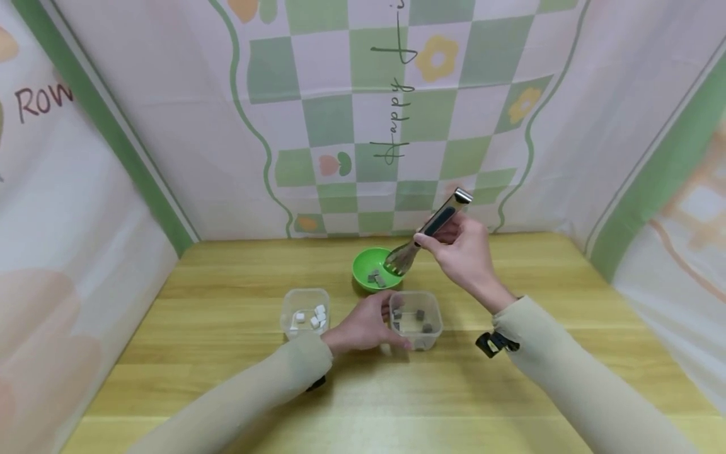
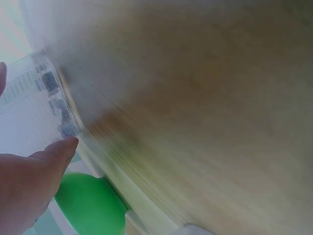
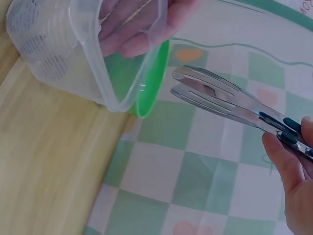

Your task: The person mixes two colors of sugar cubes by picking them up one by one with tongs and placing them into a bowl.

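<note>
Counter (image 1: 187,315), middle of far edge: bright-green round bowl (image 1: 365,260), grey cubes (image 1: 377,278) inside. My right hand (image 1: 466,252) pinches silver slotted metal tongs (image 1: 433,224), raised near it. My left hand (image 1: 363,325), thumb and fingers apart, holds a clear square plastic tub (image 1: 428,340) of dark cubes (image 1: 420,314), nearer the front edge. Green-and-white checked cloth (image 1: 329,113) behind reads "Happy" sideways; left-hand cloth (image 1: 68,164), "Row".

Reads "Happy" sideways on the back cloth (image 1: 374,120), followed by a word cut off at the top edge. Reads "ROW" on the left cloth (image 1: 68,208).
</note>
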